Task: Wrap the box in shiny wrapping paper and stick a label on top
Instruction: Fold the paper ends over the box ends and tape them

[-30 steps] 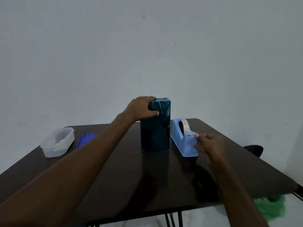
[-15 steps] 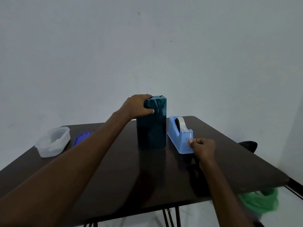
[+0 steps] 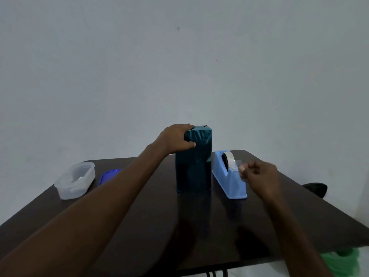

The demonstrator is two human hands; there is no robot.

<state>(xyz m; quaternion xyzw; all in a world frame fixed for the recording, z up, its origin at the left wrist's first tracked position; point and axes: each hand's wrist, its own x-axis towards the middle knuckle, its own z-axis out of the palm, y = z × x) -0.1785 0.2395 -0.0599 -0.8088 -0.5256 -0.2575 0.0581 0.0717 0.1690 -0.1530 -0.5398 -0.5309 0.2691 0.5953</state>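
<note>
A dark table (image 3: 139,226) against a plain pale wall, seen from a head camera. At its middle stands the box (image 3: 194,166), upright and tall, already covered in shiny dark teal paper. The left hand (image 3: 176,137) grips its top left corner, fingers curled over the top and thumb pressed on the near face. Just right of the box sits a blue tape dispenser (image 3: 227,177). The right hand (image 3: 258,176) is beside the dispenser's cutter end, fingers curled and pinching what looks like a short strip of clear tape (image 3: 238,163); the strip is faint and the hand slightly blurred. At the left of the table are a clear plastic tub (image 3: 75,179) and, near it, a blue lid (image 3: 108,174).

The box looks light and stiff, but tall on a small base, so it would probably tip easily; holding it at the top steadies it. The glossy paper is likely slippery and creases readily, so a firm grip over an edge or corner suits better than flat faces
</note>
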